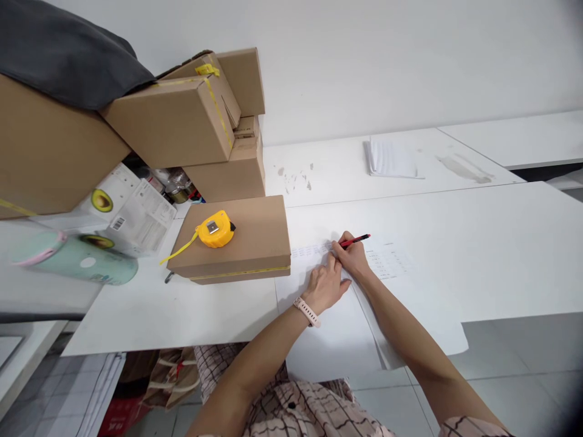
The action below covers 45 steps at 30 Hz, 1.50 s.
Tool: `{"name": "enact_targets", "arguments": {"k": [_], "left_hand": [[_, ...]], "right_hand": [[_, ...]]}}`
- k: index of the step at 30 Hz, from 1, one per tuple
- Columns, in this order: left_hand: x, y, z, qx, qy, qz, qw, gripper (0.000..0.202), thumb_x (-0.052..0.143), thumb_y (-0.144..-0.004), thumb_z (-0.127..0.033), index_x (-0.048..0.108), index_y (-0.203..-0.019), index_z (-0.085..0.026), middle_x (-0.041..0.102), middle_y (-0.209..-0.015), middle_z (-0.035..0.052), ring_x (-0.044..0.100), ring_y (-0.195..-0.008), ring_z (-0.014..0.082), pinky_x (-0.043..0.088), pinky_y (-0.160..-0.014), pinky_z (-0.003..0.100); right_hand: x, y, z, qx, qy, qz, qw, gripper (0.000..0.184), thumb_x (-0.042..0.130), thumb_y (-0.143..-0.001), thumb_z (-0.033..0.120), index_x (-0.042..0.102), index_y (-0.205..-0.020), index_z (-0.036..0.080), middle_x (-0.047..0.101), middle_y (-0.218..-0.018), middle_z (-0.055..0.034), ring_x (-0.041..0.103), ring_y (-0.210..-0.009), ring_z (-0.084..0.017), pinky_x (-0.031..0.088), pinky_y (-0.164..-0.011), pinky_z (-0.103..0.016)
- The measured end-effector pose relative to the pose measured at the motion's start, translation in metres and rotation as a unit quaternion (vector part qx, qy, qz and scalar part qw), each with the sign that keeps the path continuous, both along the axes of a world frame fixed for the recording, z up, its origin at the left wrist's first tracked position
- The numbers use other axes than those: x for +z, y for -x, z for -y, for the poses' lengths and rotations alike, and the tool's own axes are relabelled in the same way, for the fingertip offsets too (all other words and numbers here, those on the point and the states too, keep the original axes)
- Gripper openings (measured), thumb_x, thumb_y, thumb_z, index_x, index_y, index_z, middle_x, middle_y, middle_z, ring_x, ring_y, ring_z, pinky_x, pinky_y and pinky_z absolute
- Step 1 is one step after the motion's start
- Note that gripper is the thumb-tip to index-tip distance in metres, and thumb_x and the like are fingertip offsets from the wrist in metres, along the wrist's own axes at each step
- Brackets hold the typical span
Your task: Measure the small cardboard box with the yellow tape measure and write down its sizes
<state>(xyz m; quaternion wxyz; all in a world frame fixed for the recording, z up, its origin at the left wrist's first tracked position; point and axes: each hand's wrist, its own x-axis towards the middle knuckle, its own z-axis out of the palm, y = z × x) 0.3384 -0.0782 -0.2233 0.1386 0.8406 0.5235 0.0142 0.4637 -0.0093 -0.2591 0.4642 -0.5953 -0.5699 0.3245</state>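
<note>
My right hand (350, 255) is closed round a red pen (356, 240), its tip on a printed paper sheet (392, 261) lying on the white table (501, 243). My left hand (325, 285), with a pink watch at the wrist, rests flat on the same sheet just left of the pen hand, fingers together and stretched. A flat cardboard box (246, 243) lies left of the hands, with a yellow tape measure (215, 229) on top, its tape pulled out a little.
Stacked cardboard boxes (182, 115) rise at the left, dark cloth over one. A mint bottle (86, 264) and avocado-printed packages (122, 206) lie at the left edge. Folded white paper (392, 159) sits on the far table. Bags stand on the floor below.
</note>
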Motion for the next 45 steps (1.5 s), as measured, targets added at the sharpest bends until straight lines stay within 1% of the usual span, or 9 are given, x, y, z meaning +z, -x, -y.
{"name": "enact_targets", "arguments": {"k": [7, 13, 20, 25, 30, 36, 41, 45], "left_hand": [[0.0007, 0.0001, 0.0001, -0.004, -0.004, -0.004, 1.0, 0.068, 0.047, -0.099, -0.047, 0.029, -0.152, -0.008, 0.029, -0.158, 0.0242, 0.066, -0.104, 0.0324, 0.056, -0.087, 0.048], [0.0019, 0.0, 0.0004, -0.002, -0.001, -0.008, 1.0, 0.066, 0.047, -0.099, -0.047, 0.03, -0.152, -0.011, 0.028, -0.158, 0.024, 0.065, -0.106, 0.032, 0.055, -0.089, 0.046], [-0.0021, -0.0006, 0.0011, 0.0, -0.021, -0.02, 1.0, 0.065, 0.046, -0.099, -0.049, 0.032, -0.151, -0.013, 0.03, -0.158, 0.0226, 0.067, -0.101, 0.0294, 0.056, -0.086, 0.044], [-0.0018, -0.0003, 0.0014, -0.001, -0.028, -0.02, 0.999, 0.065, 0.045, -0.1, -0.049, 0.033, -0.15, -0.01, 0.032, -0.157, 0.0236, 0.067, -0.101, 0.0293, 0.057, -0.086, 0.044], [0.0, -0.0005, 0.0004, -0.001, -0.017, -0.021, 1.0, 0.064, 0.046, -0.099, -0.049, 0.034, -0.149, -0.011, 0.032, -0.157, 0.0228, 0.067, -0.102, 0.0294, 0.057, -0.085, 0.043], [-0.0006, -0.0003, -0.0003, -0.004, -0.019, -0.011, 1.0, 0.065, 0.046, -0.099, -0.048, 0.032, -0.15, -0.008, 0.034, -0.155, 0.0253, 0.068, -0.101, 0.0308, 0.057, -0.084, 0.045], [-0.0022, -0.001, -0.0002, -0.003, -0.022, -0.015, 1.0, 0.065, 0.046, -0.099, -0.048, 0.033, -0.149, -0.008, 0.036, -0.153, 0.0255, 0.067, -0.102, 0.0307, 0.057, -0.083, 0.044], [-0.0034, -0.0013, 0.0005, -0.001, -0.024, -0.019, 1.0, 0.065, 0.045, -0.099, -0.048, 0.033, -0.149, -0.008, 0.035, -0.154, 0.0254, 0.067, -0.101, 0.0299, 0.056, -0.085, 0.043]], "right_hand": [[-0.0008, -0.0001, 0.0001, -0.002, -0.003, -0.015, 1.0, 0.022, 0.06, -0.079, 0.028, 0.042, -0.066, 0.023, 0.04, -0.057, 0.0069, 0.036, -0.055, -0.011, 0.031, -0.054, -0.028], [0.0, 0.0007, 0.0003, -0.011, 0.007, -0.025, 1.0, 0.022, 0.06, -0.077, 0.026, 0.042, -0.065, 0.023, 0.039, -0.056, 0.0071, 0.036, -0.054, -0.011, 0.03, -0.053, -0.028], [-0.0003, 0.0004, -0.0002, -0.012, 0.007, -0.023, 1.0, 0.021, 0.06, -0.077, 0.025, 0.042, -0.066, 0.023, 0.039, -0.056, 0.0075, 0.037, -0.054, -0.011, 0.031, -0.053, -0.027], [-0.0007, 0.0007, -0.0004, -0.012, 0.004, -0.028, 1.0, 0.021, 0.06, -0.076, 0.024, 0.042, -0.065, 0.023, 0.038, -0.056, 0.0074, 0.036, -0.055, -0.011, 0.03, -0.053, -0.027], [-0.0016, 0.0002, -0.0004, -0.027, -0.01, -0.034, 0.999, 0.024, 0.06, -0.077, 0.024, 0.04, -0.065, 0.023, 0.038, -0.058, 0.0073, 0.035, -0.056, -0.011, 0.031, -0.054, -0.027], [-0.0041, -0.001, -0.0016, -0.024, -0.005, -0.021, 0.999, 0.024, 0.06, -0.079, 0.026, 0.04, -0.066, 0.023, 0.039, -0.058, 0.0073, 0.035, -0.056, -0.011, 0.031, -0.054, -0.027], [-0.0017, -0.0005, -0.0008, -0.022, -0.001, -0.017, 1.0, 0.022, 0.059, -0.077, 0.024, 0.041, -0.064, 0.023, 0.04, -0.058, 0.0069, 0.037, -0.055, -0.011, 0.031, -0.054, -0.027], [0.0006, 0.0005, 0.0001, -0.027, 0.008, -0.025, 0.999, 0.022, 0.059, -0.077, 0.024, 0.041, -0.064, 0.023, 0.04, -0.059, 0.007, 0.037, -0.055, -0.011, 0.031, -0.054, -0.027]]}}
